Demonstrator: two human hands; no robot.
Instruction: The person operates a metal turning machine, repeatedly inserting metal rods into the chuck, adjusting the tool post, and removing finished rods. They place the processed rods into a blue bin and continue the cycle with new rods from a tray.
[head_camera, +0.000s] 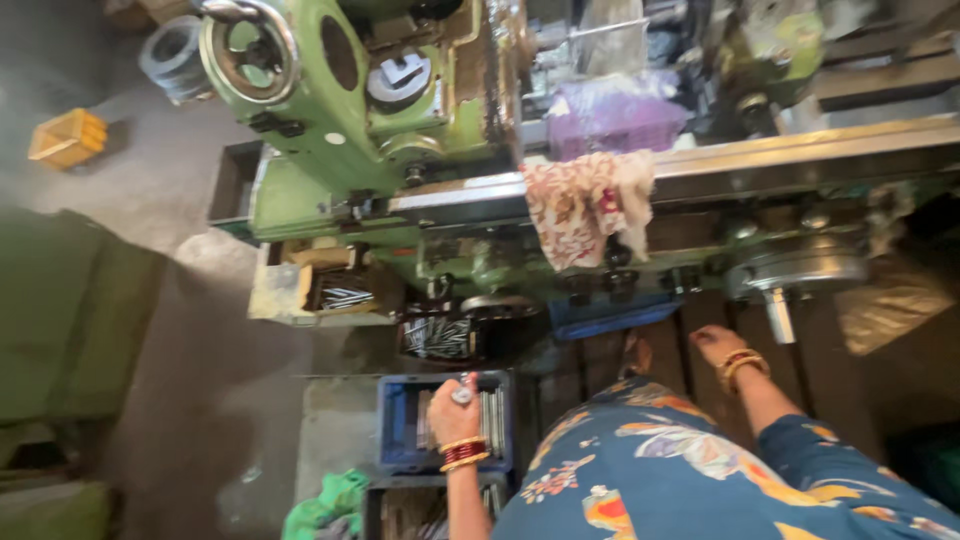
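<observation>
Metal rods (492, 420) were seen lying lengthwise in a blue plastic crate (398, 432) at the lower centre of the frame, and the left hand (455, 408) was held directly over them. Its fingers were curled closed around a small shiny metal piece (463, 394), which was gripped at the fingertips; red and gold bangles (463, 453) were worn on that wrist. The right hand (715, 345) was placed further right, at centre right of the frame, close under the machine's front edge; whether its fingers were open or closed could not be told, since they were blurred and partly hidden. Gold bangles (740, 366) were worn on that wrist too.

Above the crate, a dark tray (440, 338) of similar rods was set, and a further box (340, 297) of them was seen to its left. A large green machine (330, 120) filled the upper half of the frame, with a floral cloth (585, 205) draped over its long bed. A yellow box (67, 137) was left on the floor at upper left, and a green rag (325, 505) lay at the bottom edge, left of the crate.
</observation>
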